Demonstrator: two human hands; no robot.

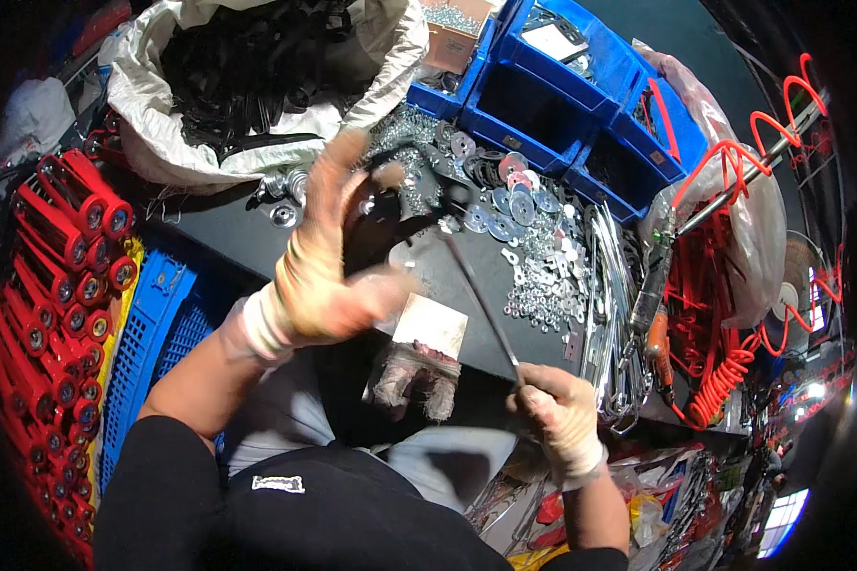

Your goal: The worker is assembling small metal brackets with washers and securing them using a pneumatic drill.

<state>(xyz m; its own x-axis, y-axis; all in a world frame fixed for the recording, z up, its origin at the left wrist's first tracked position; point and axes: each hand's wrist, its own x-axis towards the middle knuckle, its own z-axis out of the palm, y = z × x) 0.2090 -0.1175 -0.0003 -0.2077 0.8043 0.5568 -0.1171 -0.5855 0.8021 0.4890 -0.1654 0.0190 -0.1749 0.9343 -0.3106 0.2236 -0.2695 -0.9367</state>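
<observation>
Rod: a long thin metal rod (481, 300) runs slantwise above the dark tabletop (229, 228), from the right hand up to a black part near the left hand.
Black part: a dark bracket-like piece (419, 195) sits at the rod's upper end; its exact shape is blurred.
Right hand: the gloved right hand (557, 409) is closed around the rod's lower end, its fingers (543, 385) wrapped tight.
Left hand: the gloved left hand (328, 257) is raised and motion-blurred, its fingers (338, 176) spread fairly wide beside the black part; whether they grip it cannot be told.
Step in hand: judging by the pose, the rod is being fitted to or worked at the black part.
Next move calls for: likely a steady hold on the rod while the left fingers settle on the part or pick hardware.
Nearby: a heap of washers and nuts (533, 238) lies just right of the rod; a spare worn glove (414, 376) and a pale block (430, 325) lie beneath it.
Around: blue bins (552, 105), a white sack of black parts (248, 86), red cylinders (62, 257), orange coiled hose (724, 371).
</observation>
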